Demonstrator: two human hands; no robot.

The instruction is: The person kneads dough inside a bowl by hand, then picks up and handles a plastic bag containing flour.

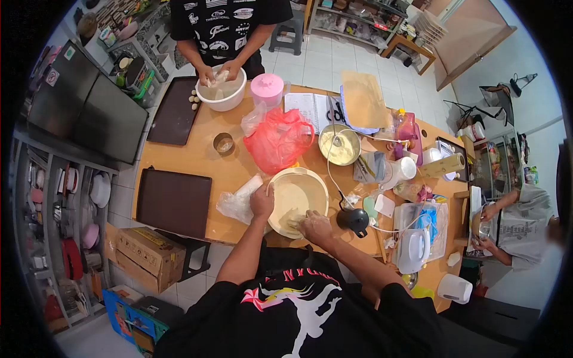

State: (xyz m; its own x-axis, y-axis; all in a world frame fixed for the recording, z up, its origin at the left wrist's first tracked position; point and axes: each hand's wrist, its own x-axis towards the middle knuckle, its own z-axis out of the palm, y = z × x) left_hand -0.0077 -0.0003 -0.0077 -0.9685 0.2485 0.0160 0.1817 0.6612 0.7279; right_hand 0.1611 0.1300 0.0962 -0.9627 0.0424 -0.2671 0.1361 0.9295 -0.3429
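At the near edge of the table [230,173], my left fingers [263,194] grip the cream bowl [304,190] by its rim; inside, my right fingers [307,221] curl into pale mixture [292,221], whether pinching any I cannot tell.

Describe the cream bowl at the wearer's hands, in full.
The cream bowl is round, wide and smooth, plastic by its look. It sits upright on the wooden table, near the front edge, beside a red bag. Pale dough-like stuff lies low inside. The left hand is against its left side; the right hand reaches in over the near rim.
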